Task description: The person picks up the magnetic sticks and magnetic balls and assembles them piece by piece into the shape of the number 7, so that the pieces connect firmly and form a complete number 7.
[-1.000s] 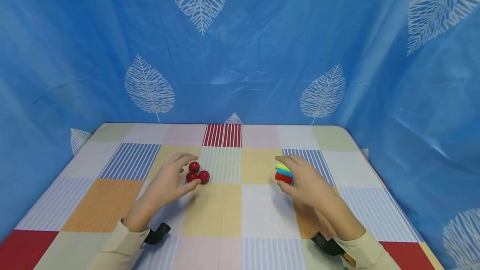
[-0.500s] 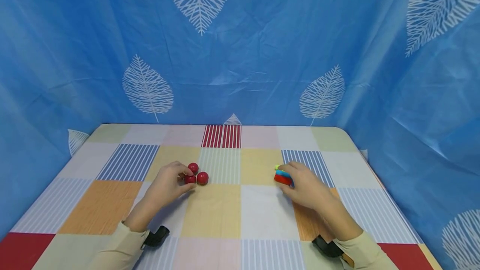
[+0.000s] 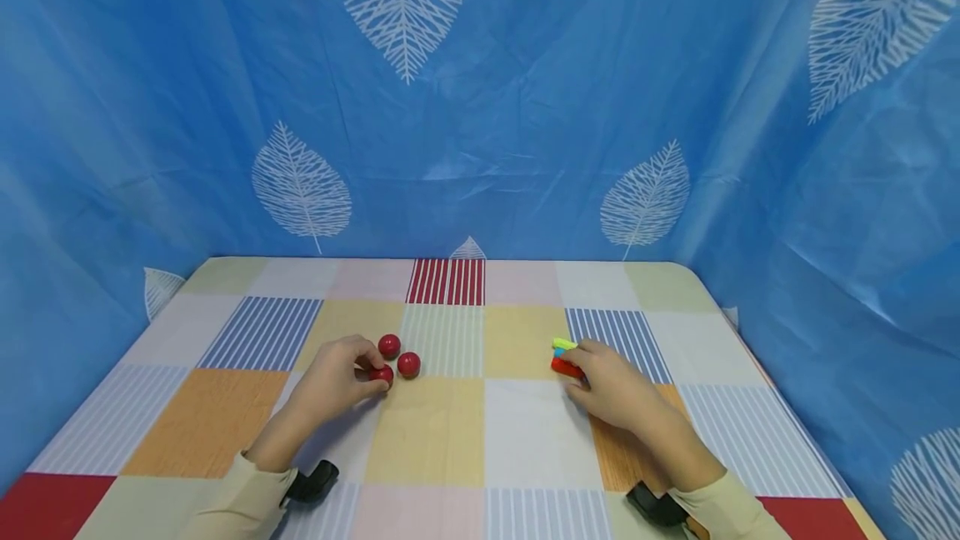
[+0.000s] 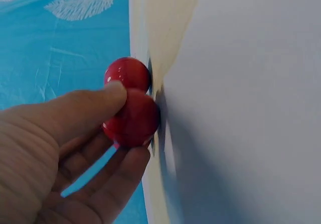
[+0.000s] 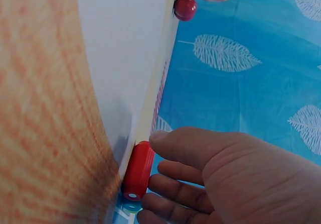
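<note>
1. The desk [image 3: 450,440] under both hands has a patchwork cloth on it: plain squares in yellow, pink, white and pale green, plus orange wood-grain ones and red corners near the wrists.
2. Some squares are striped: a red-striped square [image 3: 446,282] at the far edge, straight out past the gap between the hands, and blue-striped ones beyond each hand.
3. A blue curtain [image 3: 525,90] with white leaf prints hangs behind the desk and wraps around both sides.
</note>
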Demonstrator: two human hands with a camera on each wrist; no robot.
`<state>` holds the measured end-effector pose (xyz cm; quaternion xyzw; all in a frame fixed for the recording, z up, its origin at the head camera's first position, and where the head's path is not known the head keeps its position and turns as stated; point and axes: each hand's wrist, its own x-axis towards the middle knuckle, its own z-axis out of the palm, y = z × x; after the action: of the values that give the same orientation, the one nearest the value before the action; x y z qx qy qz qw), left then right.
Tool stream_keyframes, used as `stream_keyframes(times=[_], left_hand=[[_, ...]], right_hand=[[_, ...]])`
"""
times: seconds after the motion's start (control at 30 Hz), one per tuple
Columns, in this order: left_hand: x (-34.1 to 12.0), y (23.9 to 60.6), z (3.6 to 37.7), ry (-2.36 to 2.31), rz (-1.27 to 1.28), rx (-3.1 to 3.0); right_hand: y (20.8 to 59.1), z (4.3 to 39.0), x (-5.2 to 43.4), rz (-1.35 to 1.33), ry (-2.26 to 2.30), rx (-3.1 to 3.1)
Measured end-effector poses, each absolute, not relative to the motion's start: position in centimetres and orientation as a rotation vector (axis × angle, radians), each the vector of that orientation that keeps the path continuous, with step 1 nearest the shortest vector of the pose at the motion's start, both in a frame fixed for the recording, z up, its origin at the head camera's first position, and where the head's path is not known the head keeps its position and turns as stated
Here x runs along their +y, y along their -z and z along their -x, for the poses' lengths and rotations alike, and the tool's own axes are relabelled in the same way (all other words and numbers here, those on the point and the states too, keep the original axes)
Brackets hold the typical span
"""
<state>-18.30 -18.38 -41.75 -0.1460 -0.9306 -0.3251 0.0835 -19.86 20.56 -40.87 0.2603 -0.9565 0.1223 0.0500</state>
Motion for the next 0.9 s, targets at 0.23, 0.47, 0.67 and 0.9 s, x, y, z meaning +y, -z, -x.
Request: stream_keyframes(times=[0.23, 0.47, 0.67, 0.9], left_hand=[[-18.4, 41.6, 18.1, 1.049, 0.463, -2.821], [-18.3, 41.5, 17.7, 1.078, 0.48, -2.833], [-18.0, 41.3, 17.5, 1.072, 0.505, -2.835], [-17.8, 41.2, 17.2, 1.072, 0.539, -2.847]], right_hand=[[41.0, 19.6, 20.5, -0.823, -0.321, -2.921], [40.8, 19.4, 20.5, -0.817, -0.374, -2.947], [40.7, 19.0, 20.8, -0.795, -0.413, -2.986], [40.8, 18.5, 20.7, -0.796, -0.337, -2.996]])
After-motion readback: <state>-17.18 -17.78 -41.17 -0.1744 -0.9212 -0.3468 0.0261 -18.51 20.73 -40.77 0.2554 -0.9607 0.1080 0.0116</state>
